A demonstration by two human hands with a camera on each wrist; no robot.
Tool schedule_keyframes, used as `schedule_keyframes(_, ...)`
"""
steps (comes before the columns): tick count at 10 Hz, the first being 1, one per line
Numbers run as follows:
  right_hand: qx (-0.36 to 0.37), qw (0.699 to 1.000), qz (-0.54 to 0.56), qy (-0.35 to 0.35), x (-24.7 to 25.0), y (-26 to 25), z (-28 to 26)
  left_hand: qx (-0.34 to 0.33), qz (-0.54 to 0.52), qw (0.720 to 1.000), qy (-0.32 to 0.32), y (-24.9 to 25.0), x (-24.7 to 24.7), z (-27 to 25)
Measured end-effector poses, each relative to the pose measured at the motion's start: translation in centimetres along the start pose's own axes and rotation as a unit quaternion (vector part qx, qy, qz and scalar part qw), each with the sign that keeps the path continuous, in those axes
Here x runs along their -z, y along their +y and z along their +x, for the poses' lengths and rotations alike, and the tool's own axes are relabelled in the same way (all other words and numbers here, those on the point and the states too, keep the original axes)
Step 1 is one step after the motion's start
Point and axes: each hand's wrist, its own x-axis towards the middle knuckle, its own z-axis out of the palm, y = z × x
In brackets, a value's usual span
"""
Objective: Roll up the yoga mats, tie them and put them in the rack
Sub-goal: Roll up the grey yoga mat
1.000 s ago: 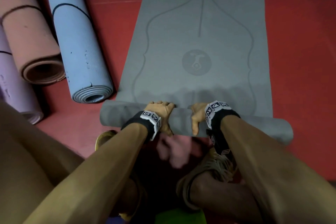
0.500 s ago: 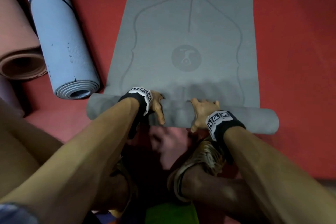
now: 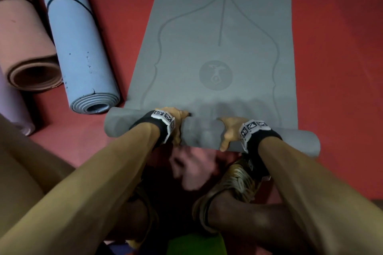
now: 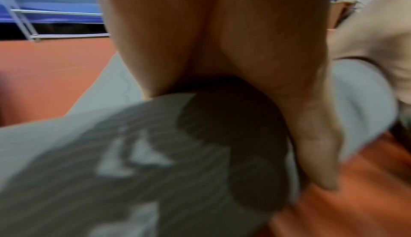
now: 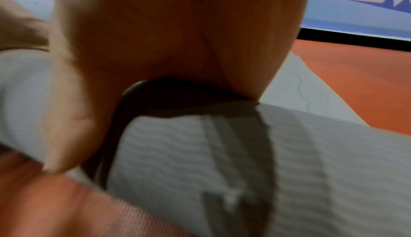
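Grey yoga mat (image 3: 217, 33) is lying flat on the red floor (image 3: 335, 47), with its near end wound into a roll (image 3: 200, 133). Left hand (image 3: 176, 119) and right hand (image 3: 230, 130) both sit on top of that roll, fingers draped over the far side and thumbs on the near side. Blue rolled mat (image 3: 79, 47) and pink rolled mat (image 3: 22, 37) are lying just to the left.
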Motion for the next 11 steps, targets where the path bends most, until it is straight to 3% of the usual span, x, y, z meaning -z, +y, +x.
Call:
schedule_keyframes(2,0.005,0.99,-0.09,0.112,-3.1,-0.2,-2.6,-0.057,-0.055,0.989,-0.122,-1.2,0.6,2.3)
schedule_keyframes(3,0.008,0.99,-0.072,0.119,-2.7,-0.2,-2.6,-0.056,-0.116,0.981,-0.147,-1.8,0.1,3.0)
schedule_keyframes(4,0.005,0.997,-0.05,0.056,-0.8,-0.2,-1.4,-0.041,-0.12,0.983,-0.129,-0.9,0.3,1.3)
schedule_keyframes(5,0.009,1.0,-0.024,-0.014,0.5,-0.3,-0.6,-0.019,-0.04,0.996,-0.073,0.2,-0.6,0.5)
schedule_keyframes(6,0.008,0.996,0.024,-0.086,1.9,-0.3,0.2,0.05,0.072,0.996,0.004,1.2,-1.9,-0.5)
schedule_keyframes(7,0.005,0.995,0.019,-0.1,2.1,-0.5,0.4,0.066,0.073,0.995,0.012,1.0,-2.1,-0.9)
schedule_keyframes(9,0.002,1.0,0.022,-0.006,0.0,0.0,-0.5,0.021,0.003,1.0,-0.022,0.2,0.2,-0.6)
schedule_keyframes(10,0.016,0.993,-0.074,0.087,-2.2,0.1,-1.5,-0.015,-0.043,0.993,-0.109,-0.7,1.6,0.5)
schedule_keyframes(11,0.028,0.991,-0.069,0.108,-2.9,0.2,-1.7,-0.052,-0.06,0.984,-0.16,-1.2,1.6,1.9)
